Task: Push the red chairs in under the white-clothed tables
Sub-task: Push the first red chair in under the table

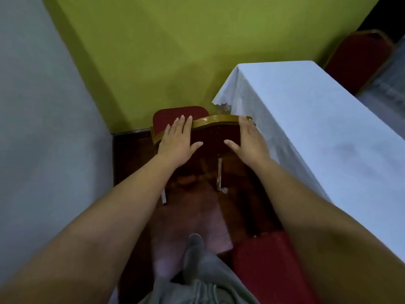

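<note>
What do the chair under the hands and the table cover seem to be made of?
Chair: dark red dotted upholstery, probably fabric, in a gold-painted frame, likely metal given its thin pale legs. Table cover: white woven cloth, matte, with a scalloped hem at the corner.

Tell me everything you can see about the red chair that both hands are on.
The chair is seen from behind and above. Its back is dark red dotted fabric in a curved gold frame; the red seat shows beyond it, and two pale legs stand on the dark floor. It is upright, near the green wall, beside the white-clothed table's corner. The left hand and right hand lie flat on its back, fingers open.
</note>
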The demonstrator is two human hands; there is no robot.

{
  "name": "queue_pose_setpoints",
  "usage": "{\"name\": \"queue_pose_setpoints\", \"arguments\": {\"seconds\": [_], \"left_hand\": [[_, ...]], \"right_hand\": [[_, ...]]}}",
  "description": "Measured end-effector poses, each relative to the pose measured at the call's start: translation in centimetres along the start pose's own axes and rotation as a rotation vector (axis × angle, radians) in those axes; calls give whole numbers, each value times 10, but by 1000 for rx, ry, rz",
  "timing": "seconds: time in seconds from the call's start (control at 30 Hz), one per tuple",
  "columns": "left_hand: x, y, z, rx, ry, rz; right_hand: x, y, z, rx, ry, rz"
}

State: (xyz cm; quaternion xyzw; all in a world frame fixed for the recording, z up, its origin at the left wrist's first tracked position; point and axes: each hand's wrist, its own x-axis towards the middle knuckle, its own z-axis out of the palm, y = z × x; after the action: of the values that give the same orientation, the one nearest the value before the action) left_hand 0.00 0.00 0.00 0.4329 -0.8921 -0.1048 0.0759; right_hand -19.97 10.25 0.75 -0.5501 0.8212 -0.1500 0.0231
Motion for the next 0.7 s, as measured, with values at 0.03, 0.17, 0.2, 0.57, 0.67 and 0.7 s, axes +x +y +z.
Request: {"name": "queue_pose_setpoints", "arguments": {"seconds": [0.03,0.17,0.2,0.57,0.67,0.7], "left_hand": [[9,0,0,7,-9,9],[42,-3,2,-34,-35,48],[48,-3,2,-47,-38,62],[60,-2,0,-145,36,117],[56,-2,-1,-144,64,140],[54,-4,-1,-134,64,150]], "right_hand": [[11,3,1,-16,5,-17],[50,17,2,-77,-68,-64],[60,20,3,-88,-80,-83],[105,35,11,-14,-222,-200],[101,34,13,3,-202,-190],[98,32,12,-3,-200,-185]]}}
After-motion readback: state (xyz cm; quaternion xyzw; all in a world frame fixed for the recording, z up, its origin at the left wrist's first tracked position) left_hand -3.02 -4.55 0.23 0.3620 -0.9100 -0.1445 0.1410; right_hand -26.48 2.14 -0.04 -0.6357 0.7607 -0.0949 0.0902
